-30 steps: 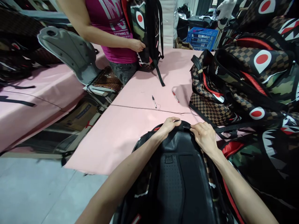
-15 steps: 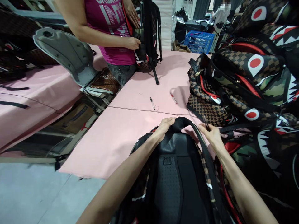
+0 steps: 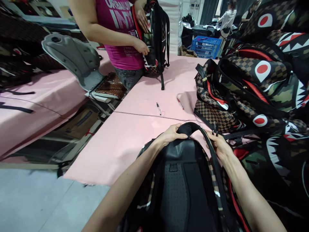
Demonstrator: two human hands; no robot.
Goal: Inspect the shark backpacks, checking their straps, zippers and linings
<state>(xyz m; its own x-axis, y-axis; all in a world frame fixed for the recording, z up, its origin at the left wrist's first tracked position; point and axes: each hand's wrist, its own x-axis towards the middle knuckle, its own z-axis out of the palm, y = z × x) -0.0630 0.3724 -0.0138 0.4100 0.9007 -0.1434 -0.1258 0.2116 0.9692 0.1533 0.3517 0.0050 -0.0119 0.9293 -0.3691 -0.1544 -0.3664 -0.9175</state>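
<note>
A black backpack (image 3: 175, 183) with brown checked edging stands close in front of me, its padded back toward me. My left hand (image 3: 172, 134) is closed round the top of its shoulder strap (image 3: 189, 128), thumb on the near side. At the right of that strap is my right hand (image 3: 218, 143), its fingertips at the strap's edge. Dark thread snips (image 3: 214, 129) are held in my right hand, points upward; part of them is hidden by the fingers.
A pink-covered table (image 3: 145, 96) carries a black pen (image 3: 158, 108) and a red pen (image 3: 180, 103). Shark-print backpacks (image 3: 263, 80) are piled at right. Across the table a person (image 3: 118, 35) handles another backpack (image 3: 156, 38). A grey chair (image 3: 72, 54) stands at left; a blue crate (image 3: 206, 46) is behind.
My right hand has come in to the strap, the snips now pointing up. My left hand has wrapped further round the strap, thumb toward me. The view has shifted slightly.
</note>
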